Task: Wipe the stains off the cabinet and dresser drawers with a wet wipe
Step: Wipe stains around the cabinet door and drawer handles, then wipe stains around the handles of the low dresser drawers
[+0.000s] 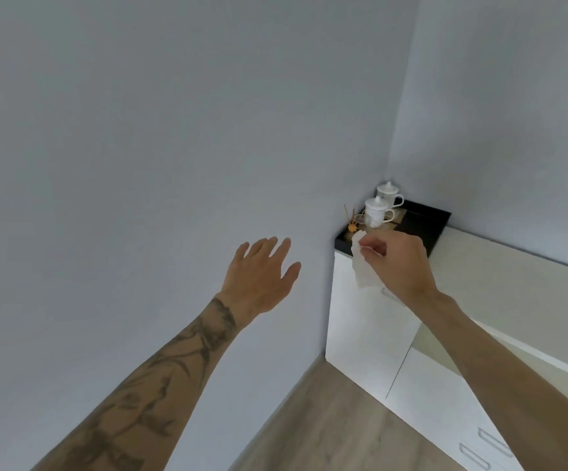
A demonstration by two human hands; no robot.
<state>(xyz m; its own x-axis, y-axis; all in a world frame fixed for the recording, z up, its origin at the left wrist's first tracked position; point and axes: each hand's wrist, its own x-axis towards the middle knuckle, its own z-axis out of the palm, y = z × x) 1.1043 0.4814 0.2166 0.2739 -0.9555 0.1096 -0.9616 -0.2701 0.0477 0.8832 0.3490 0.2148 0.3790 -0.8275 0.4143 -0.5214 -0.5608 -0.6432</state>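
**While the right hand (pixel 394 263) pinches the wet wipe (pixel 362 266), the left hand (pixel 262 277) is spread**

The wipe hangs from the thumb and curled fingers in front of the white cabinet's (pixel 360 334) upper corner, just below a black tray (pixel 425 229) with two lidded cups (pixel 376 212). The left hand, fingers straight, is held apart from it, before the wall (pixel 140 164).

tray (pixel 422 226): on cabinet (pixel 367 328) top, in corner;
front cup (pixel 376 212): on tray; rear cup (pixel 388 195) behind it;
wipe (pixel 364 273): in right hand (pixel 398 263), before cabinet; left hand (pixel 262 277) leftward
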